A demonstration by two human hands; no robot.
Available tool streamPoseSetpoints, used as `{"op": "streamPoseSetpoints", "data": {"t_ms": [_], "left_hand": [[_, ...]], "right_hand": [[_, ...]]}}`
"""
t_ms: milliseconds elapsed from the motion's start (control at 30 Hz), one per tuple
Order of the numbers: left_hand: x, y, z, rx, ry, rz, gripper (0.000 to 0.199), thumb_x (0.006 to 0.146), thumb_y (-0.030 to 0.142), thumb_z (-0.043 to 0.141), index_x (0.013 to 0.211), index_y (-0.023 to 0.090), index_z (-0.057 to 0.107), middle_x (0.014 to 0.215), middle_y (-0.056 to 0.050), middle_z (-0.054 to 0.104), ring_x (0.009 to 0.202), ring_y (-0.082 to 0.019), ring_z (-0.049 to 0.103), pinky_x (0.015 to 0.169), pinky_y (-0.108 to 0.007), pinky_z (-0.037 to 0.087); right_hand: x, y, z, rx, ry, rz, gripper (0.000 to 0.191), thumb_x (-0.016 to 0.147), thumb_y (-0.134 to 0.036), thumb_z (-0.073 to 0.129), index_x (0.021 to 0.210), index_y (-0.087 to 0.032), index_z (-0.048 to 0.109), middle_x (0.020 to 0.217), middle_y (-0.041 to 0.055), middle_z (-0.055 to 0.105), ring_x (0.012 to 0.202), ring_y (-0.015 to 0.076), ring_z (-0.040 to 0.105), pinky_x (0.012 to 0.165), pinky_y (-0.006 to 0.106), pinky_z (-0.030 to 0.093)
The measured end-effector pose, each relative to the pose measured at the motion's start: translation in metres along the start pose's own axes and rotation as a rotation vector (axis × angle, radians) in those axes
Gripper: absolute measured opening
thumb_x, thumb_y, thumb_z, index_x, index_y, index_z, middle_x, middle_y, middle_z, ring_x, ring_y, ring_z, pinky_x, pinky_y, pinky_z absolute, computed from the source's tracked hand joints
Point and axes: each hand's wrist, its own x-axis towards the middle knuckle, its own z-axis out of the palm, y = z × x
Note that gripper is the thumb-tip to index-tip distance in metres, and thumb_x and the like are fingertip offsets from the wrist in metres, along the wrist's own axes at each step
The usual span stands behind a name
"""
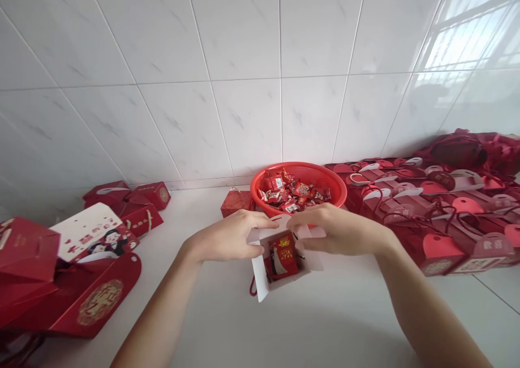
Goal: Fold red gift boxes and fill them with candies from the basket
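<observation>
A small gift box (264,279) with white inner walls stands in front of me, its flaps spread and its top uncovered. Inside lies a red packet (285,258) with gold characters, and a dark red cord hangs at the box's left side. My left hand (231,234) grips the box's left and back edges between thumb and fingers. From the other side, my right hand (331,228) pinches the right and back flaps, its fingertips partly hidden. Just behind the box sits a red plastic basket (339,186) holding several red-wrapped sweets (303,189).
Several closed red gift boxes (442,249) with cord handles crowd the counter (317,324) on the right. Unfolded red boxes (93,297) and a printed white-and-red box (87,230) lie left. A small red box (235,201) touches the basket. Behind rises a tiled wall (244,119).
</observation>
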Motion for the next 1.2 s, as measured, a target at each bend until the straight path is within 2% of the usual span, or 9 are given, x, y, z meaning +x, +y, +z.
{"op": "streamPoseSetpoints", "data": {"t_ms": [200,433,533,667,733,833,933,1067,1200], "left_hand": [[0.005,0.001,0.008,-0.013,0.058,-0.041,0.053,0.078,0.02,0.064,0.13,0.027,0.067,0.132,-0.004,0.067,0.118,-0.028,0.063,0.089,-0.031,0.052],[0.021,-0.012,0.013,-0.182,-0.023,0.056,0.037,0.085,0.035,0.069,0.121,0.027,0.072,0.122,-0.005,0.072,0.114,-0.026,0.065,0.093,-0.031,0.049],[0.029,-0.023,0.015,-0.261,-0.033,0.041,0.036,0.086,0.041,0.069,0.118,0.024,0.074,0.12,-0.007,0.072,0.114,-0.025,0.065,0.094,-0.031,0.049],[0.04,-0.04,0.021,-0.326,-0.047,0.006,0.042,0.09,0.051,0.063,0.117,0.021,0.074,0.117,-0.008,0.073,0.109,-0.024,0.066,0.093,-0.031,0.049],[0.046,-0.049,0.022,-0.357,-0.064,0.013,0.043,0.091,0.053,0.062,0.118,0.022,0.073,0.121,-0.008,0.072,0.113,-0.025,0.064,0.095,-0.032,0.048],[0.057,-0.057,0.017,-0.453,-0.052,0.024,0.044,0.092,0.053,0.06,0.118,0.021,0.073,0.121,-0.009,0.072,0.113,-0.024,0.064,0.096,-0.031,0.048],[0.08,-0.06,0.006,-0.502,0.018,-0.008,0.041,0.09,0.05,0.061,0.113,0.018,0.074,0.107,-0.009,0.075,0.09,-0.02,0.069,0.083,-0.03,0.053],[0.131,-0.062,0.002,-0.337,0.047,0.006,0.033,0.083,0.037,0.069,0.109,0.017,0.073,0.101,-0.007,0.075,0.089,-0.02,0.069,0.079,-0.029,0.052],[0.181,-0.074,0.01,0.162,-0.194,0.012,0.037,0.06,0.031,0.083,0.094,0.021,0.075,0.095,-0.004,0.074,0.091,-0.026,0.068,0.076,-0.029,0.05]], "right_hand": [[-0.008,0.03,-0.021,0.201,0.305,0.12,0.017,0.089,-0.031,0.062,0.097,-0.022,0.073,0.097,0.0059,0.076,0.089,0.0227,0.071,0.077,0.034,0.056],[0.022,0.096,0.007,0.361,0.448,0.257,0.025,0.086,-0.038,0.064,0.094,-0.015,0.069,0.095,0.0088,0.075,0.086,0.0212,0.071,0.079,0.033,0.056],[0.037,0.125,0.022,0.248,0.377,0.384,0.021,0.089,-0.031,0.059,0.097,-0.014,0.068,0.097,0.0096,0.075,0.09,0.0205,0.071,0.081,0.031,0.055],[0.052,0.15,0.03,0.208,0.228,0.417,0.024,0.084,-0.021,0.061,0.105,-0.013,0.07,0.094,0.0097,0.076,0.088,0.022,0.072,0.078,0.031,0.055],[0.058,0.154,0.029,0.204,0.125,0.411,0.042,0.076,-0.025,0.071,0.117,-0.016,0.069,0.107,0.0105,0.076,0.098,0.0249,0.071,0.083,0.032,0.054],[0.062,0.155,0.027,0.165,-0.2,0.457,0.09,0.062,-0.033,0.084,0.145,-0.025,0.052,0.14,0.0106,0.061,0.126,0.0311,0.059,0.1,0.035,0.048],[0.065,0.151,0.026,0.106,-0.44,0.5,0.106,0.065,-0.033,0.082,0.157,-0.028,0.03,0.156,0.0085,0.043,0.14,0.0328,0.044,0.11,0.036,0.039],[0.066,0.147,0.028,0.073,-0.364,0.505,0.089,0.066,-0.022,0.079,0.149,-0.025,0.047,0.143,0.0089,0.058,0.128,0.0324,0.057,0.099,0.033,0.047],[0.065,0.149,0.033,0.008,-0.257,0.644,0.059,0.058,-0.019,0.082,0.115,-0.024,0.072,0.112,0.0079,0.073,0.104,0.033,0.068,0.081,0.033,0.051]]}}
